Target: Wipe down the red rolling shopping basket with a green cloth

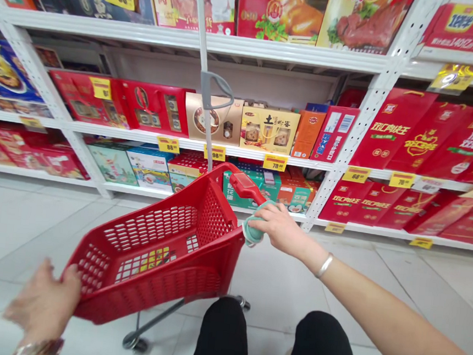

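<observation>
A red plastic shopping cart [161,281] stands at an angle before me, its basket wall and floor pierced with holes. My right hand [277,228], with a silver bangle at the wrist, is closed on a green cloth [253,230]. That cloth is pressed against the near end of the cart's red handle [246,186]. At lower left, my left hand [46,299] is at the basket's front corner, thumb against the rim and fingers apart. It is somewhat blurred, and whether it touches beyond the thumb is hard to see. Something yellow [155,259] shows at the basket's floor grid.
White shelving [272,49] with boxed goods and yellow price tags [275,162] runs across the front. Red gift bags [393,130] fill the right section. A grey pole [204,47] rises behind the cart. My knees [225,331] are close to the cart's wheels on pale floor tiles [17,224].
</observation>
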